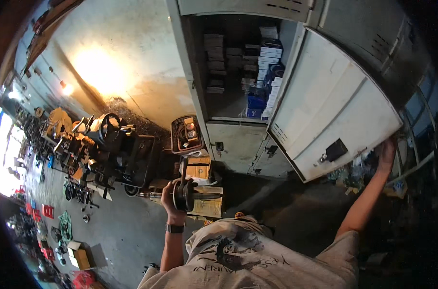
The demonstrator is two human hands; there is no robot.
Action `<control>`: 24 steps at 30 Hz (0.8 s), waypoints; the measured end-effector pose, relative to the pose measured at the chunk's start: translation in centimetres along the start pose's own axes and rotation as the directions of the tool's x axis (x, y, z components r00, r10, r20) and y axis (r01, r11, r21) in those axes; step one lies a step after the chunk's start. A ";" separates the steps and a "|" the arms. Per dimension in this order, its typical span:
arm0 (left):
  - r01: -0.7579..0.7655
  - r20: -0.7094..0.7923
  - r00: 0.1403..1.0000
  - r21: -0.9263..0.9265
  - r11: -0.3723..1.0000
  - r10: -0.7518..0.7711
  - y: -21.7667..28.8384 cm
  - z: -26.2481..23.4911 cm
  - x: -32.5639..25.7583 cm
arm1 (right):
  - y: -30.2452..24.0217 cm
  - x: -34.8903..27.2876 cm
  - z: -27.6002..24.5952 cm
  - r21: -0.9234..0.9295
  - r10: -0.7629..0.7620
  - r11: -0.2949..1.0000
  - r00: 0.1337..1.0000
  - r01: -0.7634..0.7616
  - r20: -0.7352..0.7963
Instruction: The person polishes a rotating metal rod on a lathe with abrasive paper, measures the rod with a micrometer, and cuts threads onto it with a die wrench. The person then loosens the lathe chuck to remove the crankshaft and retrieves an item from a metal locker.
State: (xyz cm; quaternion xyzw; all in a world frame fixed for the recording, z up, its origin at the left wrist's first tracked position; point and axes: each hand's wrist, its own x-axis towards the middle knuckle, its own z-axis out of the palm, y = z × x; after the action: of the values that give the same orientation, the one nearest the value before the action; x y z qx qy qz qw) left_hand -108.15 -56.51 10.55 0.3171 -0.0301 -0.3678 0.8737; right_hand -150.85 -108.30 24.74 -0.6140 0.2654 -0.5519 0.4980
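- The left hand [173, 195] is closed around a dark metal part [184, 192] with a round disc and a shaft that sticks out to either side; a dark watch band sits on that wrist.
- The part is held up in front of the chest, above stacked cardboard boxes [205, 189] on the concrete floor.
- The right hand [386, 150] reaches out to the far edge of an open, pale metal cabinet door [332, 108], fingers wrapped over that edge.
- Behind the door, the grey cabinet [238, 62] stands open, with shelves of small blue and white boxes [267, 72] stacked in rows.
- To the left, a dark machine [115, 149] stands on the floor with tools and parts scattered near it.
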 end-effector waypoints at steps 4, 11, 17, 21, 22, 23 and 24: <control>-0.173 -0.081 0.981 0.034 0.984 0.175 2.0 1.5 -3.2 | 1.5 1.7 4.0 0.146 0.074 0.985 0.993 -0.087 0.091; -0.309 -0.291 0.916 -0.071 0.948 0.276 1.8 -2.4 -7.4 | -8.3 -3.2 28.3 -0.108 0.083 0.994 0.598 0.005 0.797; -0.415 -0.365 0.848 -0.004 0.910 0.385 0.4 -3.3 -9.8 | -5.0 -1.7 41.6 -0.106 -0.170 0.845 0.450 0.524 0.877; -0.496 -0.502 0.740 0.041 0.867 0.447 0.4 -3.0 -12.5 | -3.2 -1.4 46.9 -0.337 -0.115 0.781 0.651 0.526 0.750; -0.538 -0.556 0.686 0.046 0.842 0.469 0.6 -3.5 -13.3 | -3.9 -2.4 47.1 -0.336 -0.051 0.817 0.639 0.469 0.768; -0.533 -0.589 0.672 0.036 0.845 0.449 0.9 -4.1 -14.2 | -3.8 -3.5 47.3 -0.262 -0.107 0.838 0.615 0.479 0.781; -0.531 -0.618 0.658 0.024 0.847 0.430 1.1 -4.7 -15.3 | -3.6 -4.4 47.2 -0.186 -0.162 0.857 0.594 0.481 0.788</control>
State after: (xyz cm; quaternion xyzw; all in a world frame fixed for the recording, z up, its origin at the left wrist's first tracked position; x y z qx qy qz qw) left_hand -117.25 -43.30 10.17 0.3270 0.1956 -0.0040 0.9246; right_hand -108.32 -88.09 31.18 -0.9075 0.0201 -0.2689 0.3221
